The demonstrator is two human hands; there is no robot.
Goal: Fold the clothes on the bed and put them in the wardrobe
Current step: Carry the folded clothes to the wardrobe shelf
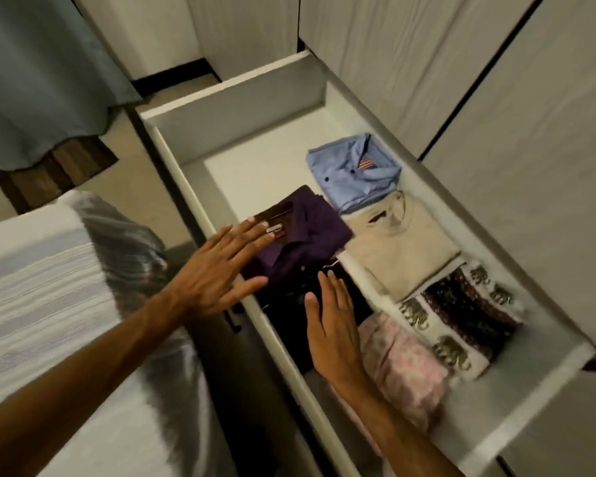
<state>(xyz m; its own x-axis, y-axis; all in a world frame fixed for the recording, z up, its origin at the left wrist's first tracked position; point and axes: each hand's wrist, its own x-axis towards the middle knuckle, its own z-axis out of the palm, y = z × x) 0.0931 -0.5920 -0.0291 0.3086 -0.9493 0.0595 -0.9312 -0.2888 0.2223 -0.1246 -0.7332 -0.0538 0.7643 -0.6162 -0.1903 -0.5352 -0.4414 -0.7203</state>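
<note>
Seating the folded purple shirt (300, 232) in the open wardrobe drawer (241, 98) is the step in hand, judged from the layout. Position: front-left area of the drawer, collar toward the drawer's near wall, lower edge overlapping a darker folded garment (289, 325) beneath it.

Left hand (221, 266): flat, fingers (255, 232) straight and slightly spread, tips resting on the collar area. Right hand (334, 325): flat, fingers together and extended, over the dark garment near the shirt's lower edge; contact likely, though motion blur prevents certainty. Nothing pinched or gripped by either hand.

Already stored, in 1 row along the far side: blue shirt (355, 170), beige top (399, 242), elephant-print piece (461, 315). Pink garment (403, 366) just beside the right hand.

Recommended procedure:
1. Keep both palms flat; press down evenly to expel trapped air and hold the fold.
2. Slide, not lift, toward the beige top until edges sit just beside each other, without riding over.
3. Square the collar edge with the drawer wall.
4. Withdraw hands straight up to avoid dragging the top layer open.

Risk: lateral pressure from the left hand may skew the collar or unfold the placket.

Bed (49, 287) at left, striped cover visible.
</note>
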